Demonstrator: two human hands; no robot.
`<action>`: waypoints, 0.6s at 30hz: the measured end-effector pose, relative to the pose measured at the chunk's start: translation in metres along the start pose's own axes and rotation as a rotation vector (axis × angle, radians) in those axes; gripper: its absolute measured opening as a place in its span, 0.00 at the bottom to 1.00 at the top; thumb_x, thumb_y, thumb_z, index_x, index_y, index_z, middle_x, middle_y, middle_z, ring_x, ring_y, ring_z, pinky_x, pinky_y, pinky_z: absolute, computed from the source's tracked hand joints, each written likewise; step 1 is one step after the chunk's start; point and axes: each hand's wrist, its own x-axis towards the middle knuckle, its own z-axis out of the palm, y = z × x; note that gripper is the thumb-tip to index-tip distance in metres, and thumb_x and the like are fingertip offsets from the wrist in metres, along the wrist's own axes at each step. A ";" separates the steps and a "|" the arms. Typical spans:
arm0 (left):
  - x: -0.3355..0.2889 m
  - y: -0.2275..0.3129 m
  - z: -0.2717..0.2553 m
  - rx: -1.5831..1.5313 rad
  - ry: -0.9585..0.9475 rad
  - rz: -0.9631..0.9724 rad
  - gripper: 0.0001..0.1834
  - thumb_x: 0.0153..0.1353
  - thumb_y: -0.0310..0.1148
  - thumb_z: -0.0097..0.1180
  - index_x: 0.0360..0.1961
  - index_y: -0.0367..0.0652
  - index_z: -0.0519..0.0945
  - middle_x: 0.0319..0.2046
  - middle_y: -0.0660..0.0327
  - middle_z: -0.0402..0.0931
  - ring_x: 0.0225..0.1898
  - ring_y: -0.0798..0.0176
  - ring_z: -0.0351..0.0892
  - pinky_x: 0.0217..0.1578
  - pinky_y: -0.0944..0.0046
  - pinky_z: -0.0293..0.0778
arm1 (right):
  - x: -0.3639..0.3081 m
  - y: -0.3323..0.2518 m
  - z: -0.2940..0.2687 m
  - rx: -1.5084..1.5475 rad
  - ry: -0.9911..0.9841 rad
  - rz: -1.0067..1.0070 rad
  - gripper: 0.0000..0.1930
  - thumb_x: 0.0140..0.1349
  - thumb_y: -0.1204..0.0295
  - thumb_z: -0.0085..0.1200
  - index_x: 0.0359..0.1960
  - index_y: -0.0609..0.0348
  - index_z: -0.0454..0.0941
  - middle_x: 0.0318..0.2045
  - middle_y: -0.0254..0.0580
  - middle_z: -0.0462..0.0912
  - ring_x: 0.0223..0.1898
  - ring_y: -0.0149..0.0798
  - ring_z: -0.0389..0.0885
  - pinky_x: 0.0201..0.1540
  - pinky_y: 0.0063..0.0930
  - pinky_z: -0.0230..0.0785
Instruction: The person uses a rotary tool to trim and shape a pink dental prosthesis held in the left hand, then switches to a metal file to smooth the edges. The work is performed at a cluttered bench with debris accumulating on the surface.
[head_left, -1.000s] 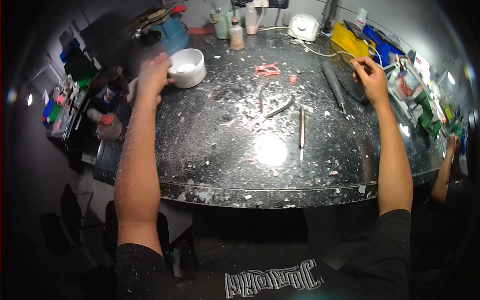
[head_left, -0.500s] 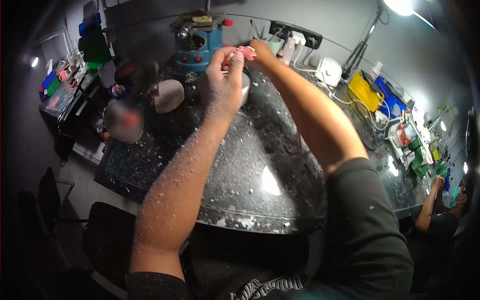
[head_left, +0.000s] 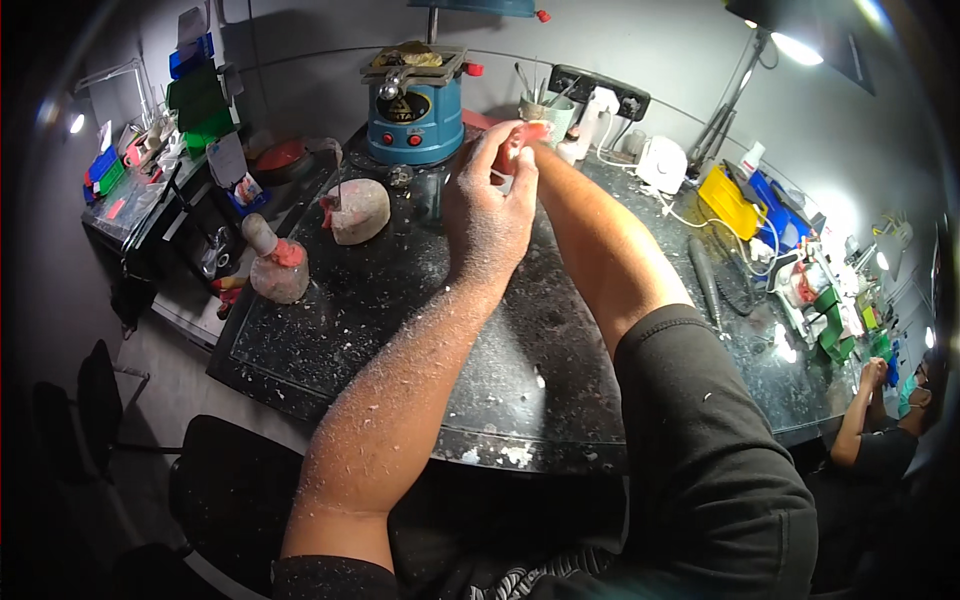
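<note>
Over the far part of the dusty black bench [head_left: 400,330], my left hand [head_left: 490,210] is raised with its thumb and fingers curled round a small pink denture [head_left: 537,131]. White shavings coat that hand and forearm. My right forearm [head_left: 610,230] reaches in from the right, and its end meets the left fingertips at the pink denture. The right hand itself is mostly hidden behind the left fingers, so its grip does not show. Just beyond the hands stands a blue machine [head_left: 415,130] with red knobs and a metal top.
To the left sit a round plaster block [head_left: 360,212] with a thin tool upright at it and a plaster piece [head_left: 280,278] bearing red material. A cup of tools [head_left: 548,108], a white box [head_left: 661,165] and a yellow tray [head_left: 728,192] stand right. A co-worker [head_left: 885,430] sits far right.
The view has shifted, so the bench items sit lower and further right. My left hand has turned and now covers more of the pink denture and the right hand.
</note>
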 end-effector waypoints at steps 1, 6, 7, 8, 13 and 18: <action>0.000 0.000 0.004 0.000 0.039 0.037 0.10 0.63 0.27 0.61 0.46 0.41 0.83 0.35 0.57 0.81 0.34 0.58 0.82 0.37 0.60 0.78 | -0.006 0.001 -0.004 -0.002 0.008 -0.012 0.14 0.63 0.59 0.56 0.44 0.51 0.86 0.43 0.48 0.88 0.47 0.53 0.86 0.49 0.42 0.77; -0.001 0.001 0.005 -0.025 0.004 -0.018 0.11 0.65 0.34 0.64 0.44 0.40 0.84 0.32 0.60 0.82 0.31 0.67 0.81 0.35 0.65 0.77 | -0.071 -0.010 -0.033 0.122 0.210 -0.088 0.15 0.65 0.57 0.54 0.46 0.47 0.85 0.44 0.43 0.88 0.47 0.51 0.86 0.49 0.41 0.77; -0.002 -0.002 -0.003 -0.030 -0.005 -0.058 0.11 0.65 0.35 0.64 0.44 0.40 0.85 0.31 0.61 0.83 0.30 0.68 0.81 0.34 0.65 0.77 | -0.093 -0.032 -0.042 0.239 0.299 -0.101 0.13 0.66 0.60 0.54 0.46 0.49 0.85 0.44 0.48 0.87 0.46 0.51 0.86 0.48 0.42 0.77; -0.004 -0.002 -0.002 -0.060 -0.023 -0.101 0.11 0.66 0.35 0.64 0.45 0.41 0.85 0.29 0.62 0.83 0.30 0.69 0.81 0.34 0.66 0.76 | -0.113 -0.038 -0.049 0.308 0.381 0.025 0.12 0.67 0.64 0.55 0.46 0.54 0.84 0.42 0.54 0.86 0.46 0.54 0.85 0.47 0.43 0.77; -0.015 -0.007 0.010 -0.073 -0.191 -0.217 0.10 0.64 0.30 0.64 0.45 0.42 0.86 0.31 0.63 0.86 0.32 0.73 0.83 0.36 0.69 0.77 | -0.241 -0.021 -0.096 0.800 0.812 0.173 0.10 0.69 0.67 0.57 0.40 0.61 0.83 0.30 0.34 0.82 0.29 0.29 0.78 0.36 0.25 0.72; -0.031 0.004 0.023 -0.280 -0.427 -0.443 0.16 0.65 0.26 0.64 0.52 0.30 0.82 0.40 0.57 0.86 0.39 0.72 0.83 0.45 0.71 0.79 | -0.341 0.008 -0.085 1.631 0.896 0.251 0.09 0.66 0.65 0.59 0.32 0.54 0.75 0.23 0.28 0.73 0.24 0.28 0.74 0.41 0.31 0.79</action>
